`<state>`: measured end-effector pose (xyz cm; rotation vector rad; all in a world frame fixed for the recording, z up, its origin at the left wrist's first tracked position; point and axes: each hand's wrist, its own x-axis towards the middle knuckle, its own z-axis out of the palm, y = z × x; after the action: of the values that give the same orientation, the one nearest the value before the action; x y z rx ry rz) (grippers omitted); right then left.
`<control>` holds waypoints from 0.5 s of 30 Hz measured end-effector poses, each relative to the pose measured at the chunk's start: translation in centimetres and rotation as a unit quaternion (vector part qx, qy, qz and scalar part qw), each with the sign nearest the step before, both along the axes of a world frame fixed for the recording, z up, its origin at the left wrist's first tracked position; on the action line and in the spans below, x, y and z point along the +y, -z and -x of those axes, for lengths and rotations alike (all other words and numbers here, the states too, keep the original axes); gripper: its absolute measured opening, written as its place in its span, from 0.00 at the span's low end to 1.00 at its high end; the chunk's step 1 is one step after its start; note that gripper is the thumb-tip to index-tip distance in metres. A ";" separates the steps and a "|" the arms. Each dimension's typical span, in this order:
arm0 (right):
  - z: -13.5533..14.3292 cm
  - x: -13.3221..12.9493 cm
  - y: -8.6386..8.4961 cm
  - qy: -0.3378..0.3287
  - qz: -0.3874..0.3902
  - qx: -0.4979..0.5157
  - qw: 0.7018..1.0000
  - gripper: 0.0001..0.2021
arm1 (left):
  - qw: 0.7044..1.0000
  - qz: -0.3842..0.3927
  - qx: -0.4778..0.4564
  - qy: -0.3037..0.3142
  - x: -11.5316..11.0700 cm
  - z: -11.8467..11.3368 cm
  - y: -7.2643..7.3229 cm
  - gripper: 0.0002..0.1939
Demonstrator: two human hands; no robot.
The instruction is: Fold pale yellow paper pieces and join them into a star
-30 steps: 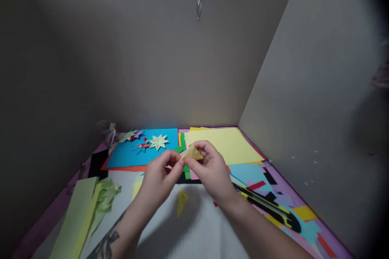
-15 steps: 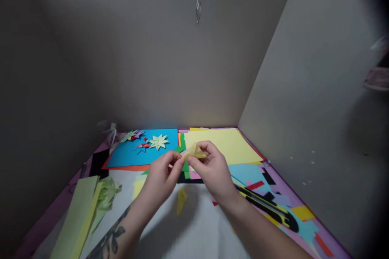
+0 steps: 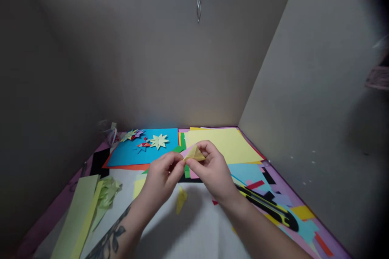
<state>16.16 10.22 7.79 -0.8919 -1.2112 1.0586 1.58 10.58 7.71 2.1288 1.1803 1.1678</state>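
Between both hands, above the white work surface (image 3: 206, 226), is a small folded piece of yellow paper (image 3: 195, 153) with a pointed, layered shape. My left hand (image 3: 165, 172) pinches its left end between thumb and fingertips. My right hand (image 3: 212, 166) grips the right side, the thumb in front and the fingers behind. The fingers partly hide the folds. Below my left hand another small folded yellow piece (image 3: 181, 199) lies on the white surface.
Folded paper stars (image 3: 159, 141) lie on a blue sheet (image 3: 127, 156) at the back left. Pale yellow sheets (image 3: 225, 145) are at the back right. A black and yellow utility knife (image 3: 267, 206) rests among paper scraps on the right. Green strips (image 3: 75, 214) and crumpled paper (image 3: 107, 194) lie left.
The folded yellow paper has tilted and dropped slightly, and my right thumb has shifted a little to the left toward my left fingertips. Both hands keep their hold.
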 end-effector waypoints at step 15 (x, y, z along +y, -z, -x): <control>-4.6 1.8 -1.2 0.146 -0.029 0.107 0.983 0.21 | 0.995 0.102 -0.021 0.010 0.4 1.1 -1.3 0.09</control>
<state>20.73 11.97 9.03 -0.8567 -0.8956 0.8535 0.52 10.95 9.01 1.9504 1.2016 1.0311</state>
